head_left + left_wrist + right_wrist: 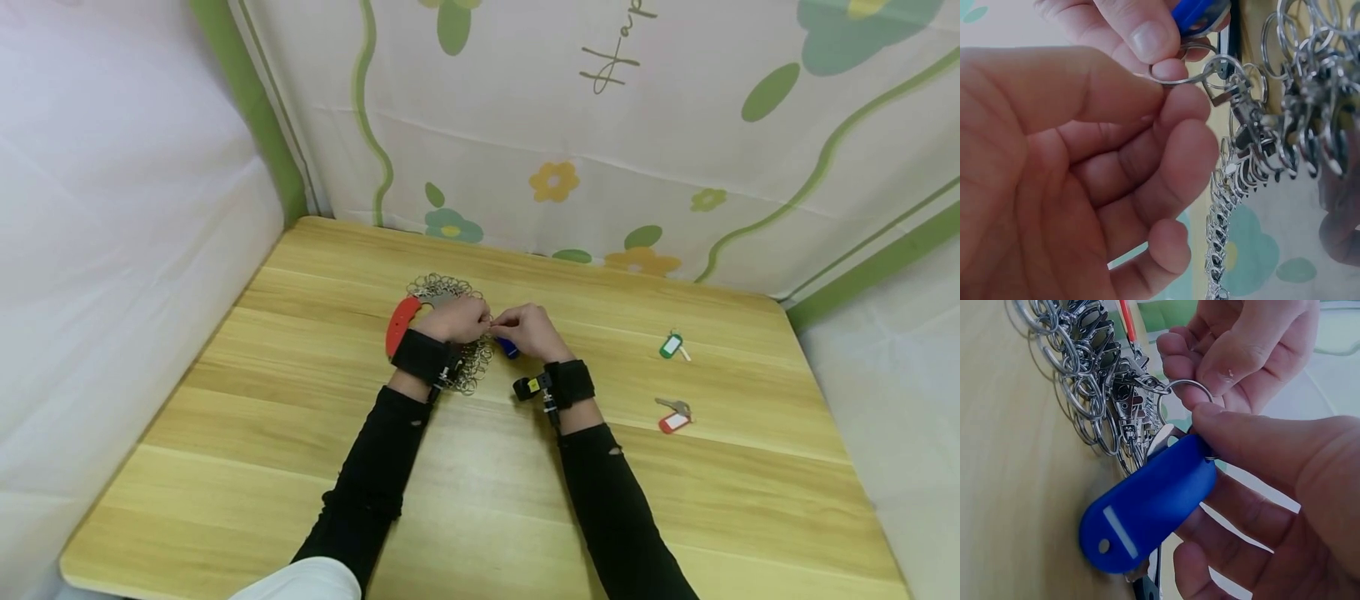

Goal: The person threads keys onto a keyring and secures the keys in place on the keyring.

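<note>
My left hand [461, 319] pinches a silver key ring [1175, 81] between thumb and forefinger, its other fingers curled loosely below. That ring hangs from a metal clasp on a large hoop of many clasps and rings [474, 375]. My right hand [534, 333] meets it fingertip to fingertip, thumb and forefinger pinching the ring end of a blue key tag [1147, 506]. Behind the tag shows part of a silver key [1163, 437], mostly hidden. A red curved piece [402, 325] forms the hoop's left side, beside my left wrist.
Right of my hands on the wooden table [480, 500] lie a green key tag [671, 345] and a red key tag [674, 422] with a key [675, 406]. Fabric walls [480, 108] stand along the table's back and sides.
</note>
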Tool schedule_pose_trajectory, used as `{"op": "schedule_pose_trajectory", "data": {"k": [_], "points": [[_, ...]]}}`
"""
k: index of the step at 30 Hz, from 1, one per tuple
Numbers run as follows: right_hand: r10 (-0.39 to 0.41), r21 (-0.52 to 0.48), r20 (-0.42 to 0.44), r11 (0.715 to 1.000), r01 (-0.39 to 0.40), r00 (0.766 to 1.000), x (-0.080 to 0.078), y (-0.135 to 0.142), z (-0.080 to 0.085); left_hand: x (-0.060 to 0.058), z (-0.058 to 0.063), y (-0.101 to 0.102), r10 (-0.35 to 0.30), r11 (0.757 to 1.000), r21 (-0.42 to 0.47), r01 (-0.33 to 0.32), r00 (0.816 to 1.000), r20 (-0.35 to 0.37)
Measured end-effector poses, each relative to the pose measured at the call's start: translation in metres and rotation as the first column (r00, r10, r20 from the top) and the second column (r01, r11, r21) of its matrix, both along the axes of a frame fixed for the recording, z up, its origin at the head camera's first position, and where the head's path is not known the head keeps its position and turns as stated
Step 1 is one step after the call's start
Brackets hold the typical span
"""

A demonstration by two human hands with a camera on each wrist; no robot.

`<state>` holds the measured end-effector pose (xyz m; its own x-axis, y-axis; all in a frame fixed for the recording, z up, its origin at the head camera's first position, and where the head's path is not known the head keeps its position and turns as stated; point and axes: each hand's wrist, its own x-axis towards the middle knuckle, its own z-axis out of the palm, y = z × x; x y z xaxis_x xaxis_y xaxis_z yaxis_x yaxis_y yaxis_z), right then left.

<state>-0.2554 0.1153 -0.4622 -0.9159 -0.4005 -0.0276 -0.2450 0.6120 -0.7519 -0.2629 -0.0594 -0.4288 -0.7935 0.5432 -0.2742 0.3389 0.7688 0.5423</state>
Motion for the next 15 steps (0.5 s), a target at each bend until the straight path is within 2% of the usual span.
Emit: {"op": "schedule_pose_trajectory", "data": {"k": [15], "points": [[0.007,-0.048,0.021,0.999,-0.006,1.0,-0.0005,-0.0006,-0.0017,-0.0007,-0.0017,-0.0016,-0.02,1.0,0.01,0.02,1.0,0.014]]}}
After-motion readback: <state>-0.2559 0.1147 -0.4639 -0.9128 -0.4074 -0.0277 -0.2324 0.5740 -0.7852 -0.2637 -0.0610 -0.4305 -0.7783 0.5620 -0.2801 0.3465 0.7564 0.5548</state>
